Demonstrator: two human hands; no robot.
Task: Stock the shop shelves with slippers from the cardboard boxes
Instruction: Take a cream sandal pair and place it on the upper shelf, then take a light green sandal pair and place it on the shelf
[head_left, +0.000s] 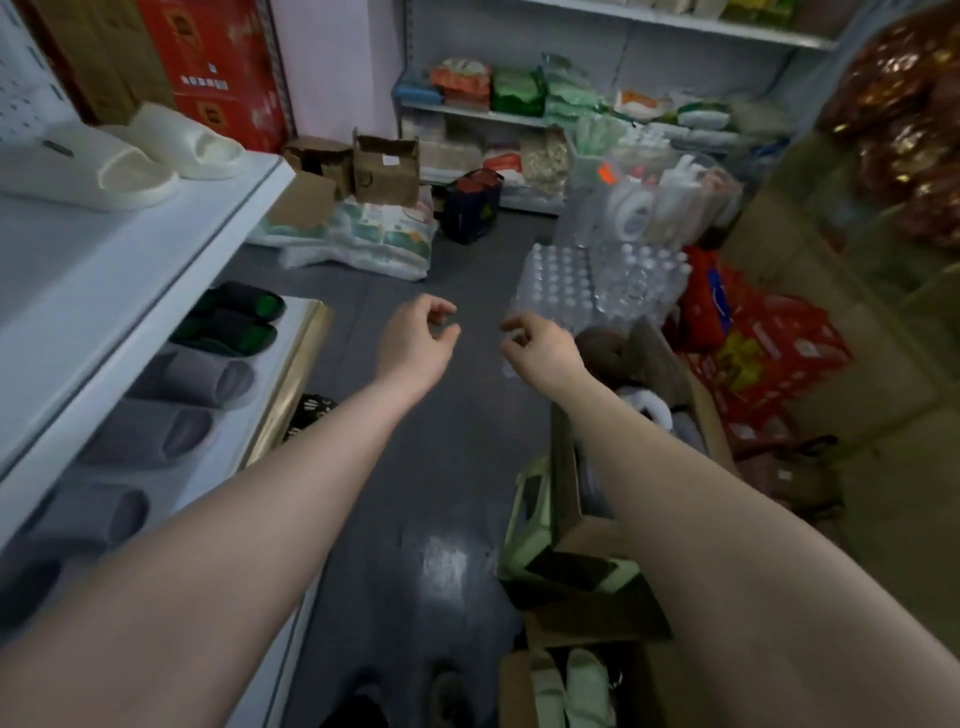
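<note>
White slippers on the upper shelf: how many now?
2, side by side on the upper shelf: the near white slipper at the frame's left, the far white slipper beyond it, beside the red cartons. More may be cropped left.

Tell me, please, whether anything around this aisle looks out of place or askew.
Yes. An open brown cardboard box sits tilted on white plastic-wrapped packs lying on the grey floor, and a dark patterned item, possibly a slipper, lies on the floor below the gold-edged lower shelf instead of on it.
</note>
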